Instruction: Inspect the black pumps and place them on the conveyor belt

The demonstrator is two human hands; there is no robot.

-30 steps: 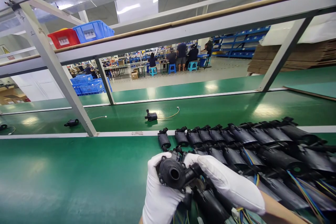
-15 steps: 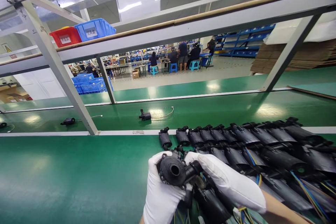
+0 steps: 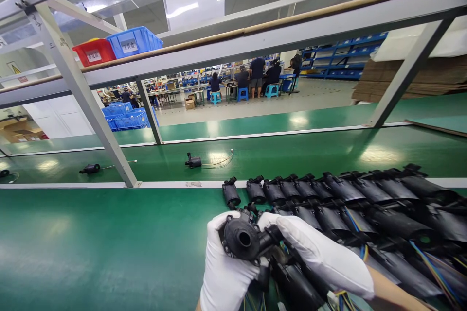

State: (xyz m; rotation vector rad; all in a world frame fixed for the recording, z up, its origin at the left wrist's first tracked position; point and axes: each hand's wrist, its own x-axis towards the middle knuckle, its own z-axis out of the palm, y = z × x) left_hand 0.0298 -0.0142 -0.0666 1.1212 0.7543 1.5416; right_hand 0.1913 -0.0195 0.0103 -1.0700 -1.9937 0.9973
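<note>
A black water pump [image 3: 237,242] is held low in front of me, its round inlet opening turned toward my face. White-gloved, my left hand [image 3: 225,274] wraps around it from the left and below. My right hand [image 3: 317,252], also gloved, closes on the pump's right side by the outlet stub; its fingertips are partly hidden. Several more black pumps [image 3: 346,189] lie close together in rows to the right, some with coloured wires [image 3: 430,265]. Another pump [image 3: 292,282] lies just under my right hand.
Beyond the white strip, a green conveyor belt [image 3: 292,153] carries spaced pumps [image 3: 194,161] with pale leads. Slanted metal posts [image 3: 87,97] support a shelf holding a red bin [image 3: 94,52] and a blue bin [image 3: 134,43]. People [image 3: 257,75] work in the background.
The pumps on the conveyor have shifted a little to the left. Both hands keep their hold on the pump, almost unmoved. My view has moved very slightly.
</note>
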